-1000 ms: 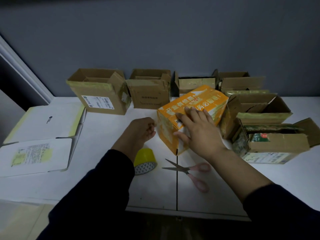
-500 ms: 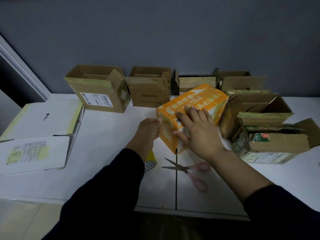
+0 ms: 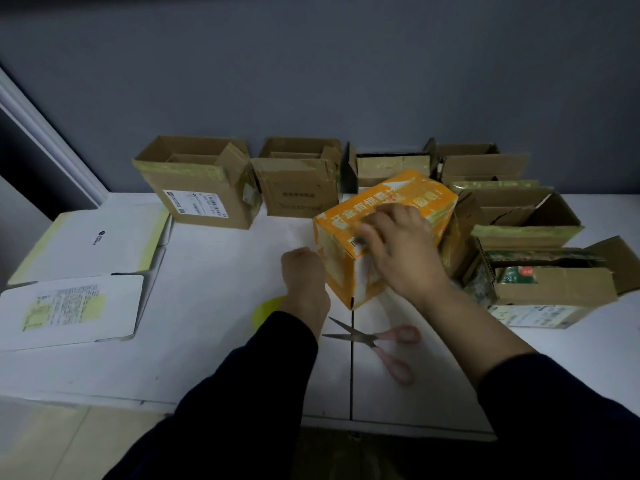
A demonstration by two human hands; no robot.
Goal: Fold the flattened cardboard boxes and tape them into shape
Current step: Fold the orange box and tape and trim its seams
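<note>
Plainly, the right hand point(image 3: 401, 258) is laid flat on the orange box point(image 3: 412, 192), with its fingers straight and a little spread over the printed top face. By this pressure the box is judged to be pinned, so that it can neither slide on the tabletop point(image 3: 214, 282) nor spring out of shape while a seam is closed. The left hand point(image 3: 304, 271) is held curled against the box's left face, with its back turned to the camera. Whether a strip of tape is pinched in it cannot be told, since the fingertips are hidden. The taping of this box is taken to be the step in hand.

Just behind the left wrist a yellow tape roll point(image 3: 265, 308) is seen, half covered by the sleeve. On the near side of both hands, between the forearms, pink-handled scissors point(image 3: 375, 341) are laid with the blades parted. Both tools are thought to be kept there so that either can be reached without the box being released.

Beyond the hands, brown boxes point(image 3: 197, 199) already shaped and open at the top are lined along the wall point(image 3: 311, 81), and further open boxes point(image 3: 554, 289) are gathered to the right of the right hand, one close beside the orange box. Finished work is thus judged to be set out of the way. Well to the left of the left hand, flattened white boxes point(image 3: 69, 310) are left lying, apparently yet to be folded.
</note>
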